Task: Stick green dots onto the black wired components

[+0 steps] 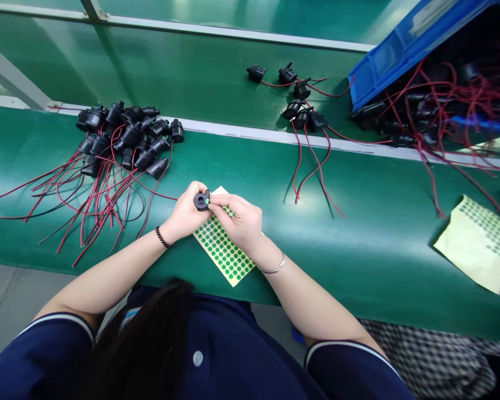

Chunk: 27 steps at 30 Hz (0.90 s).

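Note:
My left hand point(186, 213) is closed around a black round buzzer point(200, 201), its face with the centre hole turned up. At the buzzer's right edge, the thumb and forefinger of my right hand point(239, 222) pinch a small green dot sticker point(207, 201), which touches the black housing. Beneath both hands lies a pale sheet of green dot stickers point(227, 253), slanted on the green table and partly covered by my right hand. Most of the held buzzer's body and its wires are hidden by my fingers.
A pile of black buzzers point(129, 136) with red and black wires lies to the left. Several more buzzers point(302, 114) sit at the back. A blue bin point(394, 61) holds tangled wired parts at right, near a crumpled sticker sheet point(469, 250).

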Available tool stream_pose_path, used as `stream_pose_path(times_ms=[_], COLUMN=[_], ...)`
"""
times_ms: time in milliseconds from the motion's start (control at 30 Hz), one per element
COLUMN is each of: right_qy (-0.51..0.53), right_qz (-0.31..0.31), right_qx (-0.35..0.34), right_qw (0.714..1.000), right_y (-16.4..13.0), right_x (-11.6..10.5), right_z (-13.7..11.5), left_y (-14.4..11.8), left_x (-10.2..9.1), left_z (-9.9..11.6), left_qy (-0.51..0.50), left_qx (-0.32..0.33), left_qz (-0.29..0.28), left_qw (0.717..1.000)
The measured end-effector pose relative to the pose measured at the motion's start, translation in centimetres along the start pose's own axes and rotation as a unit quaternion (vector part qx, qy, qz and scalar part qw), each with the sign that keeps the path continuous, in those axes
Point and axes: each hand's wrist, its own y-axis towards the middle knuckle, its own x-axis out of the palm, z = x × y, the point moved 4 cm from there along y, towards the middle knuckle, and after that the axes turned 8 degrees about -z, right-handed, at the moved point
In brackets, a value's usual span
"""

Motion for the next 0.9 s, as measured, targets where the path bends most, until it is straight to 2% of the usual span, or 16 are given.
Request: stream_pose_path(times_ms=[300, 467, 567, 700, 800, 900], right_qy=[-0.013, 0.054, 0.153, 0.266, 0.292, 0.285], right_qz=[0.009, -0.002, -0.009, -0.022, -0.027, -0.022], right_qx=[0.014, 0.059, 0.113, 0.151, 0.162, 0.151], right_qw=[1.0, 0.997, 0.982, 0.952, 0.942, 0.946], right_y=[0.1, 0.0, -0.1, -0.1, -0.1, -0.1], right_x=[0.0, 0.0, 0.2, 0.6, 0.7, 0.5], right_z=[0.0, 0.4, 1.0, 1.1, 1.1, 1.0], left_y=[0.0, -0.1, -0.3, -0.6, -0.8, -1.0], left_x=[0.0, -0.1, -0.4, -0.8, -0.8, -0.9], left_z=[0.0, 0.0, 0.2, 0.5, 0.9, 1.3], left_qy=[0.014, 0.036, 0.086, 0.175, 0.23, 0.262], left_qx=[0.003, 0.024, 0.091, 0.206, 0.273, 0.315], left_qz=[0.002, 0.009, 0.045, 0.086, 0.105, 0.123], left_qw=[1.0, 0.999, 0.991, 0.959, 0.928, 0.904])
